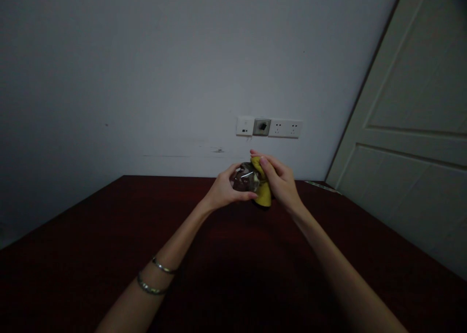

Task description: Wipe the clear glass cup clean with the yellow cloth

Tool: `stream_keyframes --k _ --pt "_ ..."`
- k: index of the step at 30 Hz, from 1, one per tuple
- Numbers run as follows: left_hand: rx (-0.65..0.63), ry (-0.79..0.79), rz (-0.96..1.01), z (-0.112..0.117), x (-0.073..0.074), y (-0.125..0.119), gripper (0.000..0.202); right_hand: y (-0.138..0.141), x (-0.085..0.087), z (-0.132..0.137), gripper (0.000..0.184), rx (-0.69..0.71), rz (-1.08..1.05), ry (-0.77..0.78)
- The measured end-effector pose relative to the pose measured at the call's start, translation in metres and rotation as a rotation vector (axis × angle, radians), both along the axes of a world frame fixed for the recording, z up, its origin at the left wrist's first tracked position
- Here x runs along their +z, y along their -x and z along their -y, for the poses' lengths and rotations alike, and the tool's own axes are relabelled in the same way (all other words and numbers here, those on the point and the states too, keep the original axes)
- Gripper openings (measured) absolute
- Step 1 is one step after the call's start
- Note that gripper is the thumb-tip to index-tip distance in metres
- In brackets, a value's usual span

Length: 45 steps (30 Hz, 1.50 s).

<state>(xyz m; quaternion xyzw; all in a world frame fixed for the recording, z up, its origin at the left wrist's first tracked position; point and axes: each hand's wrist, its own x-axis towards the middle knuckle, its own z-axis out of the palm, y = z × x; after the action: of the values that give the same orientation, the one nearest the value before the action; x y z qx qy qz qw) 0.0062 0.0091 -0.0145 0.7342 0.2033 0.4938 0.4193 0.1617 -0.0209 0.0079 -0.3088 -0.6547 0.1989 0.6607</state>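
Note:
Wrapped around a clear, rounded glass vessel (245, 178) is my left hand (226, 187), thumb beneath and fingers on the far side. The vessel lies tilted in the grip, above the tabletop; whether it is a cup or a jar I cannot tell. My right hand (280, 177) pinches a yellow cloth (264, 194) against the vessel's right end. Part of the cloth hangs down below the fingers, and its lower edge looks dark. The cloth hides that end of the glass. Two metal bangles (151, 286) circle my left forearm.
A dark red table (109, 235) spreads under both arms. Behind it stands a pale wall (175, 80) with a row of sockets (285, 128). A panelled door (412, 123) rises on the right. A thin pale strip (323, 187) lies near the table's back right corner.

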Motion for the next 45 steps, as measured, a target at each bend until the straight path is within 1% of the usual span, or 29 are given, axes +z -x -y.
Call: stream_keyframes --k 2,4,7,9,10,12,14,16,19,23,28,30,32,34,36,38,39,42,43,45 --pt "-0.032 0.079 0.008 0.002 0.003 0.000 0.079 -0.004 0.000 0.000 0.039 0.069 0.028 0.005" --pt "-0.064 0.141 -0.005 0.003 0.005 0.001 0.074 -0.007 -0.001 0.002 0.047 0.131 0.080 -0.019" --pt "-0.120 0.189 -0.022 0.003 0.006 0.003 0.062 -0.009 -0.006 0.006 0.057 0.168 0.190 -0.120" --pt "-0.137 0.202 -0.028 0.001 0.006 0.004 0.058 -0.007 -0.009 0.006 0.065 0.122 0.287 -0.193" --pt "-0.129 0.205 -0.019 0.001 0.006 0.004 0.056 -0.006 -0.011 0.006 0.071 0.082 0.333 -0.223" --pt "-0.085 0.211 0.010 0.000 0.007 0.003 0.053 -0.003 -0.014 0.004 0.087 0.001 0.410 -0.275" --pt "-0.031 0.217 0.030 0.000 0.009 0.002 0.048 -0.003 -0.016 0.000 0.097 -0.050 0.472 -0.320" --pt "-0.001 0.218 0.016 0.001 0.011 0.001 0.045 -0.004 -0.018 -0.004 0.099 -0.076 0.529 -0.348" --pt "0.004 0.246 -0.034 0.004 0.011 0.000 0.046 -0.006 -0.020 -0.009 0.098 -0.107 0.573 -0.354" --pt "0.033 0.324 -0.111 0.004 0.009 -0.001 0.052 -0.004 -0.022 -0.013 0.092 -0.130 0.544 -0.335" --pt "0.066 0.319 -0.156 -0.001 0.006 0.000 0.055 -0.001 -0.024 -0.012 0.089 -0.126 0.513 -0.291" --pt "0.056 0.289 -0.184 -0.005 0.004 0.003 0.058 -0.001 -0.023 -0.012 0.089 -0.123 0.512 -0.284" --pt "0.010 0.239 -0.230 -0.008 0.003 0.008 0.062 -0.003 -0.023 -0.011 0.089 -0.119 0.516 -0.280" --pt "-0.080 0.201 -0.304 -0.011 0.002 0.016 0.065 -0.004 -0.023 -0.010 0.088 -0.107 0.515 -0.260" --pt "-0.175 0.211 -0.389 -0.012 0.004 0.024 0.067 -0.005 -0.023 -0.008 0.085 -0.088 0.499 -0.220" --pt "-0.233 0.198 -0.427 -0.013 0.005 0.030 0.071 -0.005 -0.022 -0.006 0.085 -0.062 0.457 -0.162" --pt "-0.249 0.176 -0.409 -0.014 0.006 0.033 0.079 -0.005 -0.021 -0.005 0.086 -0.043 0.427 -0.127" --pt "-0.268 0.130 -0.293 -0.016 0.005 0.035 0.117 -0.002 -0.017 -0.001 0.090 0.024 0.308 -0.015" --pt "-0.271 0.125 -0.265 -0.016 0.004 0.035 0.124 -0.002 -0.015 0.000 0.090 0.041 0.267 0.021" --pt "-0.285 0.113 -0.238 -0.015 0.003 0.034 0.129 0.000 -0.011 0.003 0.089 0.063 0.195 0.092"
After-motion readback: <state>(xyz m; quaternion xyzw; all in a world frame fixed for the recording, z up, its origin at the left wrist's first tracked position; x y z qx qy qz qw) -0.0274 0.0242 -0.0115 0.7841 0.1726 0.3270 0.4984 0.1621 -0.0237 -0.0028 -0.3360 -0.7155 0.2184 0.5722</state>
